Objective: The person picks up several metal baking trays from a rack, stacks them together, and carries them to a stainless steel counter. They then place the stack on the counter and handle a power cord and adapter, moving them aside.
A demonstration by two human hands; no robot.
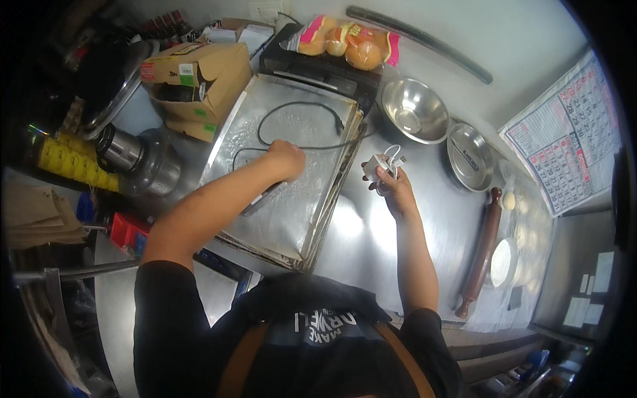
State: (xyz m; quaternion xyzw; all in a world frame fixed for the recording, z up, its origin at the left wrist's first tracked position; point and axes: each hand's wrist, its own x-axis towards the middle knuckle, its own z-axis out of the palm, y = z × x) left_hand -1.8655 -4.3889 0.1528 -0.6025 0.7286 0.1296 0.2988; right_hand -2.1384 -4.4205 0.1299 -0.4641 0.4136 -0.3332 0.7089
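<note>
My left hand (287, 160) is curled over a stack of baking trays (298, 219) with a worn metal surface. A black cable (262, 130) loops across the top tray and passes at the knuckles. Below the wrist, a dark flat device (260, 200) lies partly covered by my forearm. The fingers are turned away, so whether they grip the cable or the device cannot be seen. In my right hand (397, 188), above the steel worktop (348, 239), is a white power adapter (378, 166) with a bundled white USB cable (393, 151).
Behind the trays, bagged bread buns (363, 52) rest on a black appliance (318, 74). A steel bowl (415, 112) and steel dish (470, 156) stand rightward, near a wooden rolling pin (481, 253) and white round container (503, 262). Leftward are a cardboard box (224, 82) and food processor (154, 161).
</note>
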